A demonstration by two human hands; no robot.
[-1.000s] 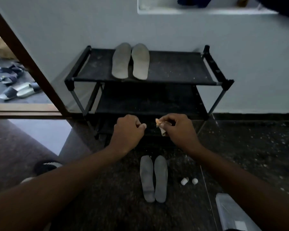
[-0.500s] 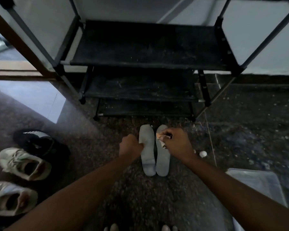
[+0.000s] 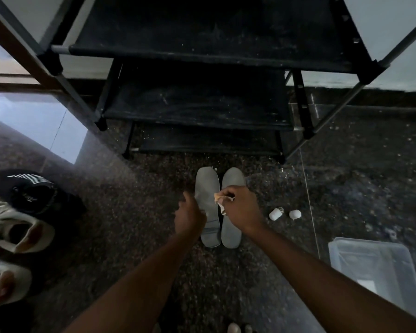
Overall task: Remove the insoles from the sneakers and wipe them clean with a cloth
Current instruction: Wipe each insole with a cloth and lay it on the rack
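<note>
On the floor (image 3: 130, 224) in front of the rack (image 3: 202, 56), two grey insoles (image 3: 208, 188) are lying side by side, touching or nearly so, toes toward the rack. I'm reaching down over them with both hands. My right hand (image 3: 240, 210) is clenching a small crumpled cloth (image 3: 219, 200), fingers closed tight on it, hovering over the right insole around its middle. My left hand (image 3: 190, 216) is coming at the left insole's outer edge, fingers curled; can't tell whether they are already gripping it or only touching, the view is too dark and blurred there.

Sneakers (image 3: 12, 227) are sitting well apart on the left, openings up, so the insoles look already out. I'm judging the step as picking up or pinning the left insole for wiping.

Handling guess: the insoles are looking thin, light and floppy, probably foam, so one will be bending if lifted by one end. Better to be pinching it at the side edge near the arch or heel, where it's likely stiffest, or pressing it flat on the floor while wiping. The cloth is soft and tiny, easy to lose grip on, so I'm keeping it balled.

Two small white bits (image 3: 285, 213) are lying just right of the insoles, and a clear bin (image 3: 370, 265) is sitting further right.
</note>
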